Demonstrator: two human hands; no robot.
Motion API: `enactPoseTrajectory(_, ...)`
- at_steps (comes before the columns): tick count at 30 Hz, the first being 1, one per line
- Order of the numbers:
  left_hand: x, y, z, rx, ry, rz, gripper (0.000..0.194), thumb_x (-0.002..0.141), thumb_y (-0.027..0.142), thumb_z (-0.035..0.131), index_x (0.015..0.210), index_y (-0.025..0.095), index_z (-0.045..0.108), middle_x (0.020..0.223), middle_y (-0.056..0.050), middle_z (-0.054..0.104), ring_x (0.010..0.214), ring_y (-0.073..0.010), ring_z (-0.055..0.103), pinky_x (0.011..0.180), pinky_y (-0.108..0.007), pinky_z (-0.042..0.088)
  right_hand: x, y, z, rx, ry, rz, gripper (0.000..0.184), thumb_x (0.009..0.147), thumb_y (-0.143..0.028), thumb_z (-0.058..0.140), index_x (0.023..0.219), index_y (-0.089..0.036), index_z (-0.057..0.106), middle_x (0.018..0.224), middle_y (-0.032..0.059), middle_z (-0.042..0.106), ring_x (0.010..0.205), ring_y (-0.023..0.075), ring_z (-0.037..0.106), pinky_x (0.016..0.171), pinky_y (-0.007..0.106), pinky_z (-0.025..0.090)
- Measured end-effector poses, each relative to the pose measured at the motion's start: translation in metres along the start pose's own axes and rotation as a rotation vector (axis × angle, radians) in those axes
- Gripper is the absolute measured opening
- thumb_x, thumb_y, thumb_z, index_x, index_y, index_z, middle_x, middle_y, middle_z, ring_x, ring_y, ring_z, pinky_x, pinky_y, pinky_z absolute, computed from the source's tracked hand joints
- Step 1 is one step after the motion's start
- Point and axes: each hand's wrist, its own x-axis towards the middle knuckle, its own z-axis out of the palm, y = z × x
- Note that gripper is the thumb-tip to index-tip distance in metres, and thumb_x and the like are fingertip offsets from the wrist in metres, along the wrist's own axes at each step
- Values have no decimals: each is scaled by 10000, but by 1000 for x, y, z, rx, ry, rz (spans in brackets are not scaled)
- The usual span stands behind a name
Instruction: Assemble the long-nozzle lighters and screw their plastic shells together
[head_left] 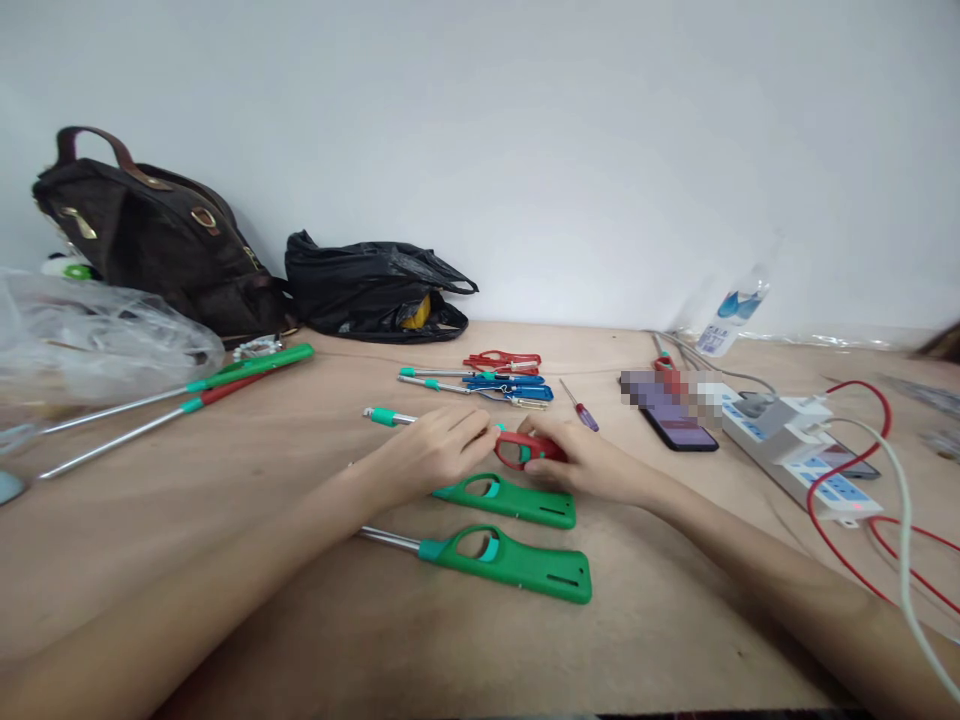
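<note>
Starting far left of the hands: clear plastic bag (112, 330), cut off by the frame, contents too hazy to read; dark handbag (150, 240) behind it, contents hidden; long red lighter (229, 388) partly under a long green lighter (259, 365); tabletop (315, 620) runs from those to the left forearm, swing room there; black plastic bag (360, 285) beyond left hand, something yellow (417, 313) showing at its opening, rest hidden; metal rod (403, 419) pokes out left of left hand (446, 440), can't tell what it joins under the fingers; left hand bunched at front of the red lighter (551, 450), contact hidden, can't tell if it grips; red lighter sits between the hands, right hand (592, 460) clamped on its handle; upper green lighter (529, 500) just nearer than the hands, rod hidden by left hand; lower green lighter (536, 573) nearer still, rod running behind left forearm; screwdriver (587, 416) just beyond right hand; phone (686, 435) right of that, partly pixelated; power strip (840, 488) farther right, plugs in it; tabletop's near edge well this side of both hands.
</note>
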Motion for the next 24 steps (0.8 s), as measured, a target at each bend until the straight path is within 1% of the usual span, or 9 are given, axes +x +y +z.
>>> enactPoseTrajectory(2, -2, 1, 3, -53, 12, -87, 265, 974, 95, 332, 915, 131, 588, 841, -82, 633, 757, -171, 589, 668, -294, 515, 1, 1, 5, 25, 76, -1, 153, 874, -209, 548, 1022, -198, 513, 862, 14, 623, 757, 161, 560, 662, 259, 389)
enactPoseTrajectory(5, -5, 1, 7, -95, 18, -169, 234, 969, 105, 362, 914, 130, 588, 861, -84, 623, 768, -169, 577, 675, -289, 507, 1, -2, 11, -31, 158, 13, 164, 883, -190, 528, 1046, -197, 527, 903, 35, 650, 797, 179, 586, 690, 275, 389)
enactPoseTrajectory(7, -6, 0, 7, -107, 26, -172, 212, 965, 106, 381, 932, 121, 589, 876, -92, 625, 788, -177, 579, 693, -297, 509, 1, -5, 12, -61, 147, 21, 154, 895, -207, 514, 1046, -191, 535, 908, 48, 655, 805, 189, 590, 687, 281, 387)
enactPoseTrajectory(9, -6, -1, 6, -118, 36, -155, 213, 966, 104, 380, 945, 116, 591, 885, -97, 630, 797, -180, 584, 698, -299, 511, 2, -9, 11, -68, 97, 26, 142, 915, -253, 497, 1032, -186, 539, 889, 52, 654, 783, 188, 585, 672, 281, 384)
enactPoseTrajectory(11, -4, -1, 4, -124, 51, -144, 237, 972, 107, 364, 929, 122, 596, 874, -94, 634, 791, -177, 590, 689, -292, 512, 4, -13, 10, -70, 61, 30, 154, 931, -313, 485, 990, -183, 542, 870, 51, 651, 758, 183, 577, 656, 280, 378)
enactPoseTrajectory(13, -2, 2, 2, -125, 66, -138, 260, 980, 120, 354, 900, 131, 601, 857, -87, 638, 785, -174, 595, 685, -290, 515, 9, -18, 9, -73, 46, 33, 170, 940, -335, 472, 953, -181, 541, 859, 50, 650, 739, 178, 569, 634, 274, 369)
enactPoseTrajectory(18, 2, 11, 1, -139, 84, -106, 264, 979, 128, 373, 861, 122, 609, 835, -88, 649, 773, -172, 604, 685, -293, 526, 19, -31, 13, -27, 18, 15, 101, 936, -205, 455, 957, -163, 545, 824, 45, 656, 688, 155, 571, 601, 257, 359)
enactPoseTrajectory(21, 3, 14, 1, -137, 82, -119, 284, 983, 124, 360, 862, 114, 616, 836, -93, 656, 781, -173, 614, 685, -287, 524, 22, -31, 18, -21, 43, 9, 99, 930, -186, 464, 937, -161, 560, 775, 33, 662, 654, 150, 575, 597, 255, 366)
enactPoseTrajectory(24, 5, 14, 0, -134, 79, -147, 268, 986, 150, 373, 898, 129, 626, 852, -80, 669, 781, -170, 620, 685, -285, 518, 23, -24, 22, -159, 127, -22, 110, 929, -215, 484, 934, -165, 582, 806, 49, 679, 693, 168, 595, 616, 266, 369)
